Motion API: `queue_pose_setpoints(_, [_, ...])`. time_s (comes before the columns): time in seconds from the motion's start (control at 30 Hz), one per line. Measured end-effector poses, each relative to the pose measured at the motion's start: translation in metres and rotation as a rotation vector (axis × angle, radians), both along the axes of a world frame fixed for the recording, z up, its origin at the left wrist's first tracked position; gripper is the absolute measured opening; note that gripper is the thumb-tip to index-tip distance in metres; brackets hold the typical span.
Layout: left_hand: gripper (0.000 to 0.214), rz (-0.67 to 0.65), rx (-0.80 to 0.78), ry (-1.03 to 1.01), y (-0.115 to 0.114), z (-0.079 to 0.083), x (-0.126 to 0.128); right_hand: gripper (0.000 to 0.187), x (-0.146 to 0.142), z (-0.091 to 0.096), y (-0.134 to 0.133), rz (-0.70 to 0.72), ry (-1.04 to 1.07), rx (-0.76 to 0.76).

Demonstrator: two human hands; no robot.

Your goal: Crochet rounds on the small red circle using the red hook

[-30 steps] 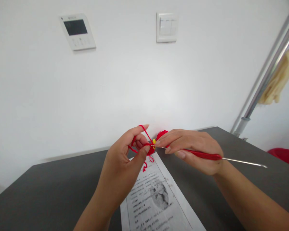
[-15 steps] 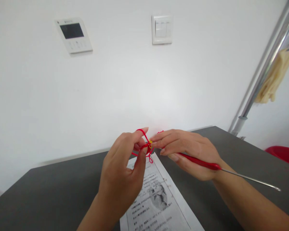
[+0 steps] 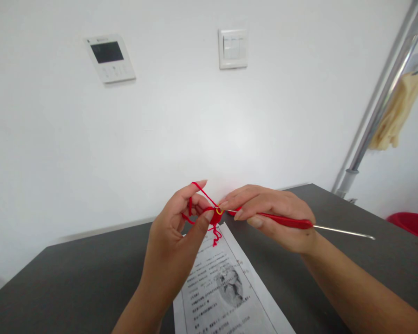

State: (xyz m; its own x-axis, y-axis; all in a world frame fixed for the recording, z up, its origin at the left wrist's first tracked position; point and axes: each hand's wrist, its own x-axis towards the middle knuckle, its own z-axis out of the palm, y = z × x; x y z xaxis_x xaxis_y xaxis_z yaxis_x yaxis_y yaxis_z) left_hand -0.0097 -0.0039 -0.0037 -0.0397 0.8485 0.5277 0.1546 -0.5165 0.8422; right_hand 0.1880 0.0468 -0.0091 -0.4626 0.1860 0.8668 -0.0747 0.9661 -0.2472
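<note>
My left hand (image 3: 176,232) pinches a small piece of red crochet work (image 3: 216,216) between thumb and fingers. Red yarn (image 3: 205,191) runs from the raised index finger down to the piece, and a loose tail dangles below it. A yellow ring, perhaps a stitch marker (image 3: 219,210), sits at the piece's right edge. My right hand (image 3: 275,215) is closed around the red handle of a crochet hook (image 3: 290,221). The hook's thin metal front end reaches the work, where fingertips hide its tip. Its other metal end sticks out past my wrist.
A printed sheet (image 3: 230,297) lies on the dark table (image 3: 90,273) under my hands. The white wall behind carries an intercom panel (image 3: 111,58) and a light switch (image 3: 233,48). At the right are a metal pole (image 3: 386,102), a beige cloth (image 3: 397,111) and a red object (image 3: 411,225).
The hook's rear end has swung up and left as my right hand turned. My left index finger has lifted slightly, and more of the yellow ring and red yarn shows.
</note>
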Motion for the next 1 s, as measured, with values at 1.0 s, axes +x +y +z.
queue_pose_setpoints(1.0, [0.040, -0.112, -0.151, -0.128, -0.006, 0.007, -0.006, 0.018, -0.017, -0.016, 0.005, 0.013, 0.185, 0.118])
